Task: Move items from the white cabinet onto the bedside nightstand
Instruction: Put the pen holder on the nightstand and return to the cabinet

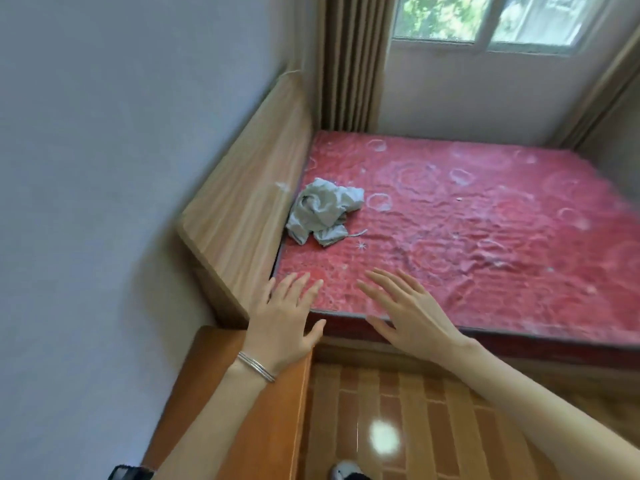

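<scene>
A bedroom corner held one red mattress [485, 237], one wooden headboard [242, 202] and, against the wall beside them, one orange nightstand [211, 353]. One crumpled grey cloth [322, 213] lay on the mattress. Two hands, left hand [282, 323] and right hand [412, 317], hovered spread-fingered, holding nothing.

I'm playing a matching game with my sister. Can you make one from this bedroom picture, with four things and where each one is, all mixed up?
Things:
1. crumpled grey cloth
2. silver bracelet
3. brown curtain
4. orange nightstand

Places:
A. round the person's wrist
B. beside the window
C. against the wall, next to the bed
D. on the red mattress, near the headboard

Pairs: 1-D, 2-A, 3-B, 4-C.
</scene>
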{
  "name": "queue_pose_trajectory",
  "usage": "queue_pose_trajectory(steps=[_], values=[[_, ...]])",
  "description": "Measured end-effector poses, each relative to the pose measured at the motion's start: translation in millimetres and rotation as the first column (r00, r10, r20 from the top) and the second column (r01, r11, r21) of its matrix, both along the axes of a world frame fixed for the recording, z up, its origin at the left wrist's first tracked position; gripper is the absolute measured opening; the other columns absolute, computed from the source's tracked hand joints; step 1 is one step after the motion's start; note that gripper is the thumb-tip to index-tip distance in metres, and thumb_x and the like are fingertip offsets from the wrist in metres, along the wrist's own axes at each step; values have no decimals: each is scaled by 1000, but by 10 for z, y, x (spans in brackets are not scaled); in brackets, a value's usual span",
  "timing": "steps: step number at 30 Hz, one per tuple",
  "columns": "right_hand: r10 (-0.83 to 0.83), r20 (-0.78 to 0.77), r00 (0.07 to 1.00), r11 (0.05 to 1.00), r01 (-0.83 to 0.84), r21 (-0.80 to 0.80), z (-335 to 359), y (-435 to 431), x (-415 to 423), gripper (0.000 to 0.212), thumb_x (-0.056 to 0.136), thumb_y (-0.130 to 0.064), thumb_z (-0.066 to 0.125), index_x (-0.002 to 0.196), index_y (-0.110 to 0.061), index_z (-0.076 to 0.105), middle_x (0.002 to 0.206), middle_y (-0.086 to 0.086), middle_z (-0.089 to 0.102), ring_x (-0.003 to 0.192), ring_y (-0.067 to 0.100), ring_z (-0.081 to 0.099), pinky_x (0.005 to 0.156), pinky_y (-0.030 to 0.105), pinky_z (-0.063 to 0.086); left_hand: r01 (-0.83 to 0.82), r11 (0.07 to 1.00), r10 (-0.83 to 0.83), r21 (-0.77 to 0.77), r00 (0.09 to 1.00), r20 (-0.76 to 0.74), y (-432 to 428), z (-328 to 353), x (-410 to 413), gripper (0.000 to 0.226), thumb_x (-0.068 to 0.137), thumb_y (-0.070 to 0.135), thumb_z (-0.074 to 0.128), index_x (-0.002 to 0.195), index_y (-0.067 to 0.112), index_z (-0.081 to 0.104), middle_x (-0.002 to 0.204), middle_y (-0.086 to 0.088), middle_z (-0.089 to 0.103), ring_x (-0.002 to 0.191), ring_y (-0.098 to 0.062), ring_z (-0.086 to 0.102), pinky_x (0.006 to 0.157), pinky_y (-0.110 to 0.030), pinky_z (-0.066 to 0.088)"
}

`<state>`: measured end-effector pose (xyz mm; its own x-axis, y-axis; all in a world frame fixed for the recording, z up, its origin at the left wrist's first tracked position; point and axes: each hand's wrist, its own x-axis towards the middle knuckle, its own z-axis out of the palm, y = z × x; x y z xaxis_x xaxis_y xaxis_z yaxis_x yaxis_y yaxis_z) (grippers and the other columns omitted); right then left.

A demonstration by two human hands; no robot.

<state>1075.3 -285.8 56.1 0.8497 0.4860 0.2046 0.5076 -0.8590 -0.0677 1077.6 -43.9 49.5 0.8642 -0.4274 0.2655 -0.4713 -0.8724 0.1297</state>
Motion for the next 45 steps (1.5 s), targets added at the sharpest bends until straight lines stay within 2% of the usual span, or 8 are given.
queue_pose_trajectory(steps=[6, 13, 21, 27, 31, 36, 41, 45], values=[[-410, -34, 911, 911, 411, 20, 94, -924, -1274, 55, 89, -43, 40, 136, -16, 45, 138, 5, 48, 131, 20, 39, 107, 43, 32, 391, 920, -391, 22, 920, -5, -1116, 140, -233, 61, 83, 52, 38, 132, 19, 54, 129, -6, 58, 121, -25, 51, 100, -49, 41], [-778, -6, 629, 629, 777, -20, 367, -1711, -2923, 55, 89, -43, 41, 137, -17, 44, 140, 4, 47, 132, 18, 38, 111, 40, 27, 758, 652, -757, -20, 653, 42, -2558, 359, -1012, 59, 81, 50, 42, 129, 19, 57, 126, -6, 60, 118, -28, 54, 99, -49, 42], [-959, 23, 283, 280, 957, -74, 513, -2129, -4747, 57, 89, -41, 54, 140, -20, 40, 142, 4, 44, 133, 19, 36, 110, 41, 22, 949, 315, -948, 8, 314, 59, -3843, 502, -2421, 60, 80, 52, 42, 131, 22, 55, 131, -3, 57, 121, -24, 52, 100, -47, 41], [-993, 4, 122, 121, 986, -119, 572, -2434, -5993, 58, 90, -50, 34, 141, -23, 36, 143, 1, 42, 133, 17, 35, 111, 39, 22, 992, 129, -989, 4, 129, 77, -4530, 529, -3604, 61, 80, 51, 42, 132, 22, 53, 129, -3, 58, 120, -24, 54, 99, -47, 42], [-996, 15, 89, 87, 990, -114, 624, -2727, -6736, 58, 88, -50, 35, 139, -22, 39, 140, 2, 46, 130, 18, 41, 109, 41, 29, 997, 80, -992, -20, 81, 98, -4942, 549, -4323, 59, 83, 52, 40, 131, 21, 54, 128, -2, 59, 120, -24, 54, 98, -47, 43], [-997, 27, 79, 75, 992, -101, 713, -3224, -7519, 58, 89, -50, 33, 139, -22, 40, 141, 3, 45, 126, 20, 45, 107, 41, 33, 997, 79, -990, -9, 79, 119, -5491, 512, -5074, 60, 85, 55, 39, 133, 23, 52, 130, -2, 58, 121, -23, 52, 101, -45, 41], [-997, 42, 70, 66, 995, -80, 835, -3621, -8026, 59, 89, -48, 32, 141, -22, 37, 141, 1, 44, 127, 18, 42, 107, 34, 23, 996, 87, -988, -17, 88, 131, -5898, 620, -5647, 59, 86, 54, 38, 133, 21, 52, 130, -2, 57, 120, -22, 52, 102, -43, 39], [-996, 47, 79, 77, 996, -46, 797, -3921, -8254, 57, 88, -47, 35, 139, -21, 40, 137, 2, 48, 123, 19, 46, 106, 35, 28, 997, 76, -991, 8, 75, 108, -6180, 654, -5911, 58, 86, 53, 40, 133, 21, 51, 130, -2, 56, 121, -22, 51, 102, -43, 39]])
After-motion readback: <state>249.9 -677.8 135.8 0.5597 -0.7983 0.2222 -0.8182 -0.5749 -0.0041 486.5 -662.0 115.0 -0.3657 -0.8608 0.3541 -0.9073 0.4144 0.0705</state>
